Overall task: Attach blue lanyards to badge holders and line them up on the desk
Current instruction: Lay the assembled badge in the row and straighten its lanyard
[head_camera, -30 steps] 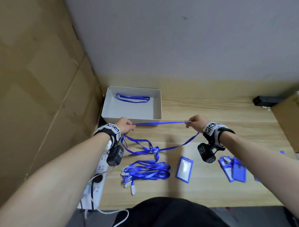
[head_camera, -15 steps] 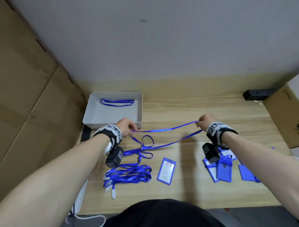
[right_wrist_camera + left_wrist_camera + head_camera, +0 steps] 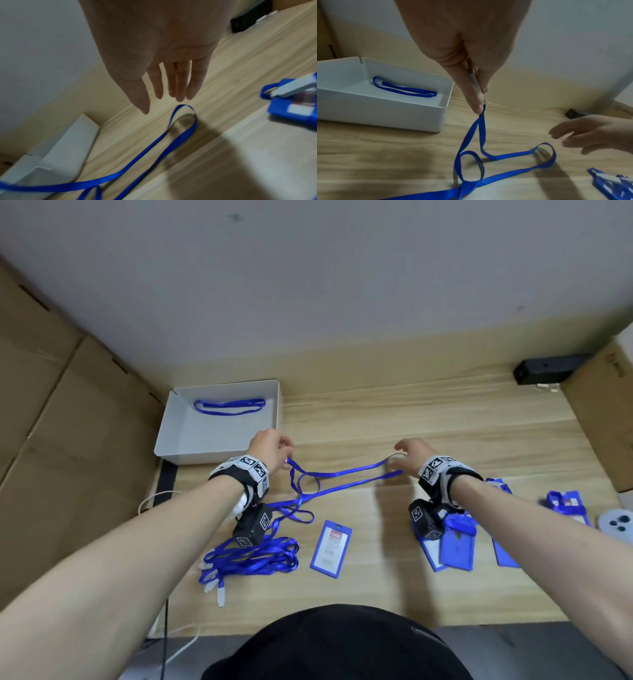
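Your right hand [image 3: 409,455] had just let go, fingers spread; the lanyard [image 3: 342,474] loop dropped mid-frame. Your left hand [image 3: 270,448] still pinched its clip end, ready for attaching.

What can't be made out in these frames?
- Lanyard clip: left wrist view, mostly covered by the left hand's fingers.
- Badge holder print: head view, too small.
- Badge holders by the right wrist: head view, partly behind the wrist camera.
- Right hand: right wrist view, motion-blurred.
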{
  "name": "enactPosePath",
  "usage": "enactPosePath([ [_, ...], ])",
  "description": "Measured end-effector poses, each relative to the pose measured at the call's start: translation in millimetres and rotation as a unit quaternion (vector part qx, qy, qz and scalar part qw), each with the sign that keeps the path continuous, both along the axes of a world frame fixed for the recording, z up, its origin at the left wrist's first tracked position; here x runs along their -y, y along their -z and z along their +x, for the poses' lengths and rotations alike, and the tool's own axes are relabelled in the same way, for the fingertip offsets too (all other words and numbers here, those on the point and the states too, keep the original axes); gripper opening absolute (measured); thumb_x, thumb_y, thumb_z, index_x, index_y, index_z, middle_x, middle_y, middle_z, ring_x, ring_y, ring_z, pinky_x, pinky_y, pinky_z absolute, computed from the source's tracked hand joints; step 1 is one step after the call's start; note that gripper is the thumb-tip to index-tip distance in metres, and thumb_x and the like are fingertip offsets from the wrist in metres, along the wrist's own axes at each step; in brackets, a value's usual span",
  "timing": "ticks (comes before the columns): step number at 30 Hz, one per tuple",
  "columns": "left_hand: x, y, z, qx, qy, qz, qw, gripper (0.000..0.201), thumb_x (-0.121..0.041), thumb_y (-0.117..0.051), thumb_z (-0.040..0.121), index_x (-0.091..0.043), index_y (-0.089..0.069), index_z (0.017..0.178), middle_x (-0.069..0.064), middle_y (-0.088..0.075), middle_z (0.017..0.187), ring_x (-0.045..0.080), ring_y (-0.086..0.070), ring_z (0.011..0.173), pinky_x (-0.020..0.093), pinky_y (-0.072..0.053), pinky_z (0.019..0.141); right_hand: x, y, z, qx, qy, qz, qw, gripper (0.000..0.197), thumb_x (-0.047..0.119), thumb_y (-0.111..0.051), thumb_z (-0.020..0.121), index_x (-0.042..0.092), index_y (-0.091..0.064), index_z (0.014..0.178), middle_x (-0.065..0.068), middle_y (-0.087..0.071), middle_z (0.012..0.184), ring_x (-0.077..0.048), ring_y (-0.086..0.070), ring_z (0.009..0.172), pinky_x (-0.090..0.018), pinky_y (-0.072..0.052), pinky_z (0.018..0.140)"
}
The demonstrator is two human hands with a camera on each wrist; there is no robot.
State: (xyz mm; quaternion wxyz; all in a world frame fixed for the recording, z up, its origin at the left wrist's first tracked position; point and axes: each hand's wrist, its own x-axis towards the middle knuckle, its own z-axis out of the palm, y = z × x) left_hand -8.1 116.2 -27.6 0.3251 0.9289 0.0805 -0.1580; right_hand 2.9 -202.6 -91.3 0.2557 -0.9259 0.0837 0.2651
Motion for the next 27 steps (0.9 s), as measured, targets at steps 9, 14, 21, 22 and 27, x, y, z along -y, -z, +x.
enactPosePath([
  [9, 23.0, -18.4, 9.9, -0.068, 0.036, -0.121, 0.990, 0.037, 0.011, -0.055, 0.092, 0.003, -0.057, 0.127, 0.016, -0.066, 0.114, 0.023, -0.068, 0.097, 0.015, -0.055, 0.070, -82.9, -29.2, 12.1, 0.021, -0.065, 0.239, 0.969, 0.045, 0.027, -0.076, 0.084, 0.018, -0.064, 0.125, 0.002, -0.062, 0.122, -0.012, -0.054, 0.111, -0.024, -0.039, 0.093],
  [14, 18.3, -22.5, 12.0, -0.051, -0.029, -0.142, 0.988, 0.019, -0.007, -0.078, 0.081, 0.000, -0.068, 0.096, 0.013, -0.075, 0.080, 0.024, -0.075, 0.073, 0.032, -0.060, 0.076, -98.4, -35.5, 15.7, 0.006, -0.094, 0.272, 0.958, 0.041, 0.024, -0.076, 0.084, 0.018, -0.066, 0.123, -0.002, -0.064, 0.127, -0.016, -0.056, 0.120, -0.027, -0.041, 0.100],
  [21, 20.6, -27.6, 14.5, -0.054, -0.024, -0.166, 0.984, 0.014, -0.009, -0.075, 0.085, 0.004, -0.070, 0.085, 0.020, -0.073, 0.077, 0.024, -0.067, 0.062, 0.019, -0.052, 0.051, -109.2, -44.9, 13.3, -0.011, -0.084, 0.336, 0.938, 0.009, 0.017, -0.076, 0.082, 0.014, -0.070, 0.088, -0.003, -0.070, 0.089, -0.015, -0.061, 0.085, -0.030, -0.043, 0.086],
  [22, 21.0, -28.0, 15.4, -0.053, -0.022, -0.152, 0.987, 0.012, -0.008, -0.072, 0.087, 0.004, -0.070, 0.086, 0.020, -0.073, 0.078, 0.022, -0.066, 0.060, 0.018, -0.051, 0.050, -110.0, -45.5, 13.1, -0.016, -0.079, 0.356, 0.931, 0.009, 0.014, -0.074, 0.083, 0.012, -0.066, 0.079, -0.006, -0.069, 0.078, -0.018, -0.061, 0.075, -0.032, -0.045, 0.081],
  [27, 4.8, -22.4, 22.8, -0.022, -0.089, -0.035, 0.995, 0.009, -0.011, -0.072, 0.087, -0.005, -0.069, 0.080, 0.014, -0.074, 0.077, 0.017, -0.065, 0.056, 0.027, -0.059, 0.054, -96.0, -54.9, 13.1, -0.029, 0.009, 0.406, 0.913, 0.035, 0.016, -0.060, 0.092, 0.015, -0.049, 0.059, 0.001, -0.031, 0.048, -0.013, -0.024, 0.042, -0.023, -0.022, 0.046],
])
